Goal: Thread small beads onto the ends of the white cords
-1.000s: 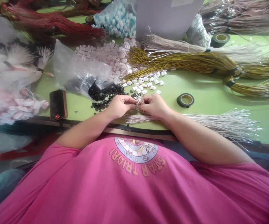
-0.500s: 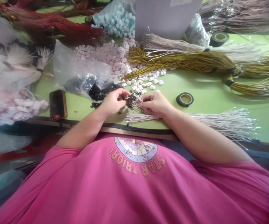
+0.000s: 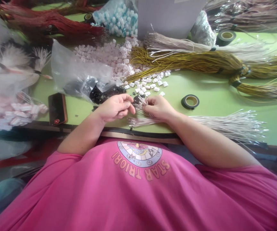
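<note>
My right hand [image 3: 159, 108] is closed around a bunch of thin white wires [image 3: 140, 103], whose tips fan out to the left. Facing it, my left hand [image 3: 117, 108] has its thumb and fingertips drawn together close to those tips; whatever may be between them is too small to make out. Under my right wrist lies a longer bundle of white wires [image 3: 230, 123] with shiny ends. Small black pieces [image 3: 108, 93] are heaped just beyond my left hand. Small white plastic connectors [image 3: 150, 84] are scattered beyond both hands, spreading from a larger pile [image 3: 114, 57].
A black tape roll [image 3: 190, 102] sits right of my hands, another [image 3: 225, 38] farther back. Yellow wire bundles [image 3: 201, 64] stretch across the back right. On the left are a phone [image 3: 57, 109] and a clear plastic bag [image 3: 76, 70]. A grey box [image 3: 169, 19] stands behind.
My left hand has turned a little and its fingers now reach closer to the wire tips. My right hand has stayed in place, still holding the white wires.
</note>
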Demonstrator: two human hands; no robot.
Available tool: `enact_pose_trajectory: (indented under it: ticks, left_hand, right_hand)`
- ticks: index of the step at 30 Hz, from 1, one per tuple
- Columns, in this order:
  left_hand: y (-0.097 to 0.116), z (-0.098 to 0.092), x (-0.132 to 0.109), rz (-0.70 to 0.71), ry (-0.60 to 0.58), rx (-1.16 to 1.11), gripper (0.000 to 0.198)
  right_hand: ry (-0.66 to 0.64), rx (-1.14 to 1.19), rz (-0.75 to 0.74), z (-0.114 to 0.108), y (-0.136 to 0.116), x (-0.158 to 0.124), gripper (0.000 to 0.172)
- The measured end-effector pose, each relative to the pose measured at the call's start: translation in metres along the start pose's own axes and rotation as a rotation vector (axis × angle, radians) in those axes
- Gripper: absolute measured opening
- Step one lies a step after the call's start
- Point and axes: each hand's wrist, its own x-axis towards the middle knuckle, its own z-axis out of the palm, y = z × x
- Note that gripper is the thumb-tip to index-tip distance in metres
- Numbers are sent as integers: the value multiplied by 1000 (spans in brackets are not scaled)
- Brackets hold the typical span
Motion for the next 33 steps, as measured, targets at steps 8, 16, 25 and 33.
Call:
enact_pose_trajectory:
  ticks: [8,16,25,33]
  left_hand:
    - [-16,4,15,25,71,67,36]
    - [-16,5,13,29,151,200,31]
    - [-22,8,17,217,230,407,24]
    - [-23,12,19,222,254,353,18]
  right_hand:
    - [-58,58,-51,0,5,1,11]
    - [-54,51,-25,-2,0,-2,17]
    - [-53,-6,-57,0,0,-2,24]
    - [-73,-2,-79,0,0,-2,34]
